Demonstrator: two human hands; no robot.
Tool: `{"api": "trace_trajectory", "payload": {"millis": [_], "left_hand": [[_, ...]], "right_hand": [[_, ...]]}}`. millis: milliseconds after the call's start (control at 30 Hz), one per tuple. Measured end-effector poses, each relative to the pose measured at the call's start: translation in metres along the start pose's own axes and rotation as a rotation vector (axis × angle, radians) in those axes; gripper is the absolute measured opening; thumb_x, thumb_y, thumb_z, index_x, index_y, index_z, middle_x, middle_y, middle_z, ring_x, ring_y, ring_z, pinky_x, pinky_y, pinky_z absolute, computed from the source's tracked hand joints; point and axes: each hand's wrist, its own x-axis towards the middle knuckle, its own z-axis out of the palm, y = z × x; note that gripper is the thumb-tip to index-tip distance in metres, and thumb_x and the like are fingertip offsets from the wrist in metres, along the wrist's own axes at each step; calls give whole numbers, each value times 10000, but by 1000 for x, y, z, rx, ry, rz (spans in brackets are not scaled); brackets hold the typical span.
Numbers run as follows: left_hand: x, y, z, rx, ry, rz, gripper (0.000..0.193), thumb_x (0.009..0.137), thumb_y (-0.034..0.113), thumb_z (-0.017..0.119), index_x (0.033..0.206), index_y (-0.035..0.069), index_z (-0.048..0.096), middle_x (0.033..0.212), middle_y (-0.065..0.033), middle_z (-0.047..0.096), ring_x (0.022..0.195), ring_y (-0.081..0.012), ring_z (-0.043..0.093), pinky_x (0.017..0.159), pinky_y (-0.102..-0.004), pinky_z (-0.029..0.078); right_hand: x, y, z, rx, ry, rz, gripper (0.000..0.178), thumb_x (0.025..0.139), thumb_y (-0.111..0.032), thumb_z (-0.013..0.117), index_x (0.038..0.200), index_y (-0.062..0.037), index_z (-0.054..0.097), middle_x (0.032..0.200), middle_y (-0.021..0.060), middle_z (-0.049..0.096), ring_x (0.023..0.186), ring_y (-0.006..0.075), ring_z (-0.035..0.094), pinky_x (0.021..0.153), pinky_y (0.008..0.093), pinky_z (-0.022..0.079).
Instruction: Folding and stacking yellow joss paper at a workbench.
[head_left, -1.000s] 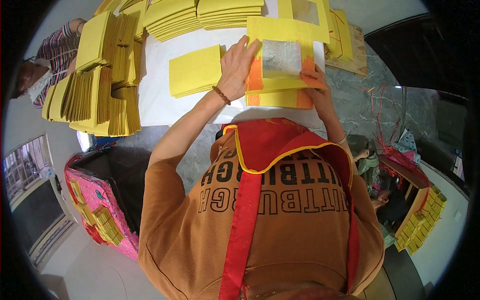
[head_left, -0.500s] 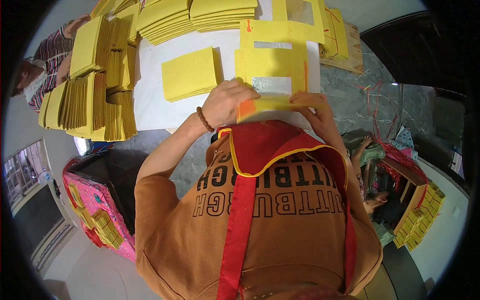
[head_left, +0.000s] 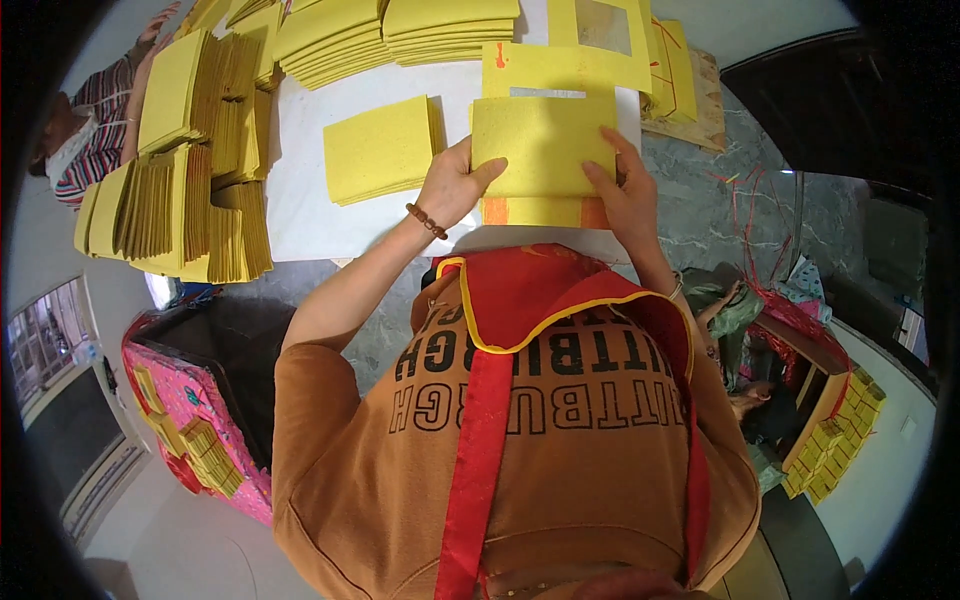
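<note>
A yellow paper sheet, folded over on itself, lies in front of me with orange marks at its near corners. My left hand holds its left edge, the thumb on top and the fingers mostly hidden. On the opposite edge my right hand grips it, thumb on the paper and fingers along the side. Beyond it lie overlapping flat yellow sheets, one with a silvery patch. Left of my left hand rests a small pile of folded yellow papers.
Tall stacks of folded yellow paper line the white table's left side; more piles stand at the back. Another person is at the far left. Red strings hang at right, near a box with yellow bundles.
The near part of the sheet has been folded away from me, covering its silvery patch. Both hands have shifted to the sheet's sides and now press it flat.
</note>
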Motion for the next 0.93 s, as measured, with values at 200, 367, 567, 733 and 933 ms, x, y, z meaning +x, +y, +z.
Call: {"api": "trace_trajectory", "payload": {"millis": [200,367,567,733,933], "left_hand": [[8,-3,2,11,61,73,421,825,160,623,1154,-45,458,897,-153,642,801,-195,621,723,-318,488],[0,25,1,-88,99,-38,465,809,157,642,1181,-30,433,960,-178,596,795,-214,594,667,-329,477],[-15,47,16,862,128,731,542,784,281,642,1261,100,460,1312,-148,413,1229,-343,345,992,-486,262],[-17,24,31,1058,-142,636,645,813,434,560,1353,137,371,1413,-107,318,1312,-315,249,1058,-466,209],[-11,12,29,1194,-119,686,654,811,487,540,1366,193,359,1427,-93,300,1310,-306,256,1063,-467,198]], "right_hand": [[7,14,7,2,78,-53,380,806,-140,627,1167,-57,543,1102,181,611,989,232,614,831,298,461],[9,14,6,-10,83,14,381,801,-132,628,1163,-48,545,1101,172,614,995,233,611,847,302,456],[10,15,8,14,107,-57,370,798,-123,628,1149,-35,554,1076,171,624,988,216,614,827,293,462],[8,5,6,13,71,41,377,786,-138,647,1140,-39,562,1124,164,603,1021,217,598,829,282,458],[-7,5,7,-514,76,-137,439,752,-280,698,1143,-117,585,1462,134,236,1343,314,224,1045,450,238]]}}
